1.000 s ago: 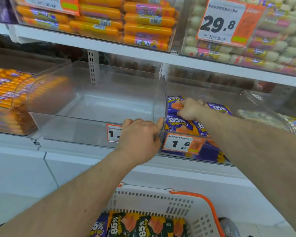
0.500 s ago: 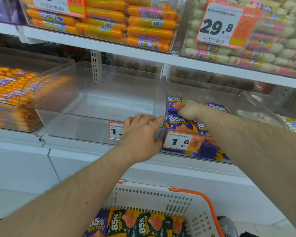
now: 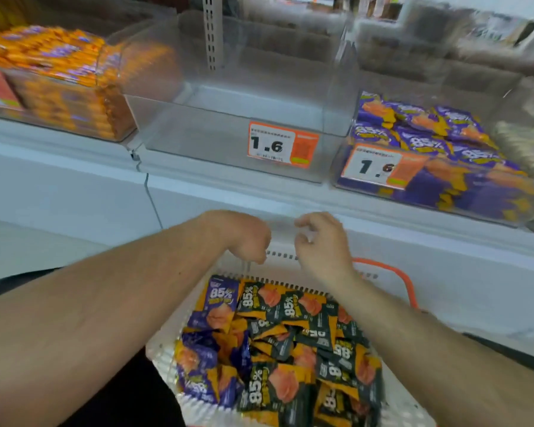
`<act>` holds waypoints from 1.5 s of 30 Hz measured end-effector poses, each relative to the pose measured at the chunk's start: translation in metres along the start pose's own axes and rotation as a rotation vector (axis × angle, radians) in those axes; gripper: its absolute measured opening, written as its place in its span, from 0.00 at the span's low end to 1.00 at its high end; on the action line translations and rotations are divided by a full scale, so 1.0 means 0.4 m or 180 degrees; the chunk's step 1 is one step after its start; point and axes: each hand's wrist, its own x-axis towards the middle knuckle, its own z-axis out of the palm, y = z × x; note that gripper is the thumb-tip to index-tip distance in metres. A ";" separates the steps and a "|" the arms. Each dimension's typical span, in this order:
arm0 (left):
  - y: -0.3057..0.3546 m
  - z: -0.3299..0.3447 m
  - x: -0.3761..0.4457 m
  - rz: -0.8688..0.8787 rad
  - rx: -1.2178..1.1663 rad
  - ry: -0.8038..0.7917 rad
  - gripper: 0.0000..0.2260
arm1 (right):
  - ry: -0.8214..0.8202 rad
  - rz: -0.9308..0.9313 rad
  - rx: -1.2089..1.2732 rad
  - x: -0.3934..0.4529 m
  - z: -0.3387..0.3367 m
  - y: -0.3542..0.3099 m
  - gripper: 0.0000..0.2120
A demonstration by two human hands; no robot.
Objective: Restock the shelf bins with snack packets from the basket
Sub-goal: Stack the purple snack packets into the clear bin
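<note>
A white basket (image 3: 162,345) with an orange handle sits low in front of me, full of snack packets: black-and-orange ones (image 3: 276,392) and purple ones (image 3: 221,302). My left hand (image 3: 244,237) and my right hand (image 3: 322,248) hover side by side above the basket's far rim, fingers loosely curled, holding nothing. On the shelf above, the middle clear bin (image 3: 228,124) is empty. The clear bin to its right (image 3: 487,208) holds purple packets (image 3: 429,134).
A clear bin of orange sausage sticks (image 3: 59,75) stands at the left of the shelf. Orange price tags reading 1.6 (image 3: 282,144) hang on the fronts of the two bins. A white shelf ledge (image 3: 198,186) runs between the bins and the basket.
Both hands have left the bins and dropped to just above the basket. The view has tilted down, showing more of the basket and its packets.
</note>
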 end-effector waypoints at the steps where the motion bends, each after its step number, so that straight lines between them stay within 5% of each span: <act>1: -0.003 0.016 0.001 -0.0020 -0.0050 -0.0018 0.18 | -0.0402 0.0314 0.0000 -0.027 0.047 0.026 0.11; 7: -0.016 0.103 0.009 -0.0017 -0.0119 -0.0283 0.15 | -0.2274 0.1404 -0.0241 -0.160 0.253 0.116 0.13; 12: -0.045 0.135 0.026 -0.0108 -0.0152 -0.0389 0.15 | -0.2774 0.1443 -0.0256 -0.231 0.348 0.112 0.11; 21: -0.044 0.130 0.026 -0.0093 -0.0210 -0.0342 0.14 | -0.2583 0.2103 0.0014 -0.268 0.405 0.124 0.07; 31: -0.027 0.092 0.018 -0.0124 -0.0399 -0.0075 0.19 | -0.1615 0.2174 0.1004 -0.140 0.156 0.155 0.06; 40: 0.014 0.038 0.037 -0.0261 -0.1958 0.0324 0.34 | -0.1175 0.1924 0.2216 -0.054 -0.123 0.115 0.09; 45: 0.057 -0.022 0.028 0.0232 -0.3631 0.1108 0.22 | -0.1109 0.1611 0.2772 -0.021 -0.249 0.076 0.11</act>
